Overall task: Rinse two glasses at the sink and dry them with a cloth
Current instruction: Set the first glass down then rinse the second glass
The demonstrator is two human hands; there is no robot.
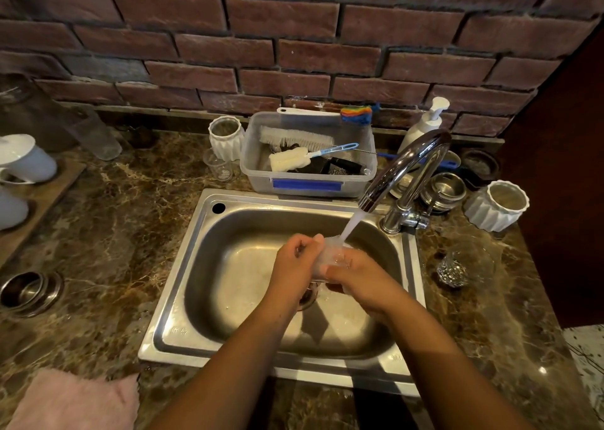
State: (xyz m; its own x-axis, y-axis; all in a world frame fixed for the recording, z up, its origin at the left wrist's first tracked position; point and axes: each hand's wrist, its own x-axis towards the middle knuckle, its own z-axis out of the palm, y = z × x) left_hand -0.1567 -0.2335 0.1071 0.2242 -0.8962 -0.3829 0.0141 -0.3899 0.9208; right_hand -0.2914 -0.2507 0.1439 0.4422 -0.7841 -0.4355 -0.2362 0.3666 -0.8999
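**Item: glass**. It sits over the sink basin, directly under the water running from the tap, and is held between both hands. We read this placement as deliberate. The mouth seems turned toward the stream so it flushes through, and the runoff falls toward the drain.

**Item: left hand**. The fingers are curled round the glass's left side, with the thumb up near the rim. We judge that it steadies or turns the glass.

**Item: right hand**. The fingers are wrapped under and round the glass, with the thumb laid across its front. We judge that it carries the weight.

**Item: cut glass**. It is on the counter just right of the sink, apart from both hands. We cannot tell whether it stands upright. We take it for the second glass, kept within reach.

**Item: pink cloth**. It lies at the counter's near left corner, well apart from the stream. We judge it is kept dry there for the wiping, which has not yet begun.
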